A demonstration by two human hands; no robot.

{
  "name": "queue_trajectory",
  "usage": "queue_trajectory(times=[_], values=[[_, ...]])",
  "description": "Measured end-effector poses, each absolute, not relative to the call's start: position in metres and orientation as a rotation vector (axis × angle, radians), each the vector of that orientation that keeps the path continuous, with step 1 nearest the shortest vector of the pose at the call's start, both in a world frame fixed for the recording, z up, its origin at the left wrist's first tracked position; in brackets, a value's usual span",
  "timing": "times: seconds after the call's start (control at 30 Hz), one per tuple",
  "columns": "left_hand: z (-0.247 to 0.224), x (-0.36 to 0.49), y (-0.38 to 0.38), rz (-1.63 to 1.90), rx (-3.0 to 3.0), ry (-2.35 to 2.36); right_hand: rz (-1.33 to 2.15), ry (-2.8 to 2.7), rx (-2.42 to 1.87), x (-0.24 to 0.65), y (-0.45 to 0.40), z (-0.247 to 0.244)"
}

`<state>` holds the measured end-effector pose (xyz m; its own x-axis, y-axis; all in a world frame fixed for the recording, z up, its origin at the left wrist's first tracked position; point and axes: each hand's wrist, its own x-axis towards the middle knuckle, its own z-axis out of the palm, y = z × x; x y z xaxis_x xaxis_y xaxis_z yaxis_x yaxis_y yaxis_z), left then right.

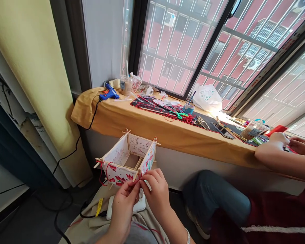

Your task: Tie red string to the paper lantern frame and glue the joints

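A four-sided lantern frame (118, 167) of thin wooden sticks, with painted white panels, sits tilted in front of me above my lap. Red flowers and leaves decorate its near panels, and red string (108, 166) is tied round its left corner. At the near right corner, my left hand (125, 198) pinches with thumb and forefinger. My right hand (155, 186) meets it there, fingertips closed against the left ones. A trace of red string shows between the fingertips, mostly hidden by them. A white power strip (139, 203) lies beneath my hands.
A cloth-covered sill (112, 117) holds a blue glue gun (108, 92), drink cups, green scissors (179, 114), red string, a phone (222, 130) and a white bag (207, 96). Another person's arm (282, 152) works at the right. Black cables (76, 147) hang at the left.
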<state>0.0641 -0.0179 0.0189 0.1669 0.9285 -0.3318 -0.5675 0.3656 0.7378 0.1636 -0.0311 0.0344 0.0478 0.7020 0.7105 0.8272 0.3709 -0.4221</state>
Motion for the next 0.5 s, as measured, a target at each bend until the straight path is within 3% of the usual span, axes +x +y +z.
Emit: queue_trajectory(times=[0.27, 0.5], values=[[0.009, 0.065, -0.018, 1.170, 0.577, 0.830, -0.277, -1.689, -1.442, 0.158, -0.035, 0.032], [0.007, 0.070, -0.015, 1.217, 0.641, 0.853, -0.171, -1.532, -1.426, 0.150, -0.035, 0.027]])
